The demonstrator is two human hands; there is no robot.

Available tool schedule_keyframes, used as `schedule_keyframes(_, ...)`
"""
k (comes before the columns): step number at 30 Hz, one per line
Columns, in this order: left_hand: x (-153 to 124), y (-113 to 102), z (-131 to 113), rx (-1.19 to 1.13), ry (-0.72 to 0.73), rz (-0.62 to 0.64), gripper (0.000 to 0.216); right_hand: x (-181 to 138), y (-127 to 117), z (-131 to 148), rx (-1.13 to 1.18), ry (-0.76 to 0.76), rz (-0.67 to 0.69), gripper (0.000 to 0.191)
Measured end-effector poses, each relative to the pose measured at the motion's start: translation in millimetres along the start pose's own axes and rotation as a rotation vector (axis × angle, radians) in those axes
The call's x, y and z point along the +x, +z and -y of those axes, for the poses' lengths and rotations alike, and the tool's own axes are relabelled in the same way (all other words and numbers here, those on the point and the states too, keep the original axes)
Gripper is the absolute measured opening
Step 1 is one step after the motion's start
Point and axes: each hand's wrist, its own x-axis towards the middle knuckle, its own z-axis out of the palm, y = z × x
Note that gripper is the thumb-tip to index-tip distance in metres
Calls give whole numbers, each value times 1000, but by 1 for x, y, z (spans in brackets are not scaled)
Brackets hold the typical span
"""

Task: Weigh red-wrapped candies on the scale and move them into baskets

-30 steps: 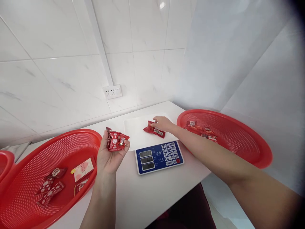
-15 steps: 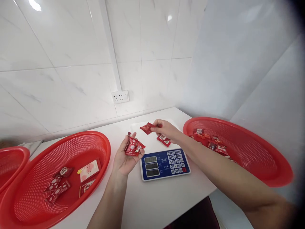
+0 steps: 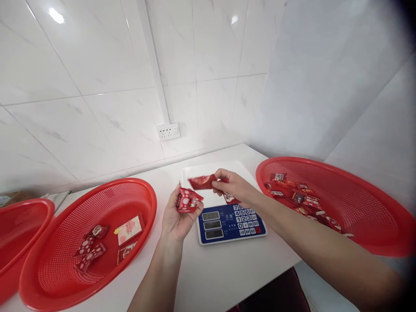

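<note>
My left hand is cupped palm up beside the scale, fingers closed on a small bunch of red candy packets. My right hand pinches one red packet and holds it just above and right of the left hand. Another red packet lies on the white weighing pan, partly hidden under the right hand. The scale has a blue front with three displays and a keypad.
A red mesh basket at the left holds several packets and a pale card. A red basket at the right holds several red packets. A third red basket sits at the far left. A wall socket is on the tiled wall.
My right hand lifted one packet off the weighing pan and carried it left toward my left hand. The left hand moved right, closer to the scale. One packet stayed on the pan.
</note>
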Motion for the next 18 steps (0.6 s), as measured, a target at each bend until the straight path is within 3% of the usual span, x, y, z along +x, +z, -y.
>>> schedule_keyframes(4, -8, 0, -21, -135, 159, 25, 20, 5, -17, -5, -69, 50, -221, 15)
schedule_keyframes(8, -12, 1, -21, -121, 74, 102, 18, 15, -29, -11, -256, 80, -313, 12)
schedule_keyframes(11, -11, 1, -14, -96, 7, 98, 15, 18, -30, -18, -425, 81, -286, 16)
schedule_keyframes(18, -13, 1, -16, -69, 50, 126, 15, 7, -35, -31, -885, 67, -139, 19)
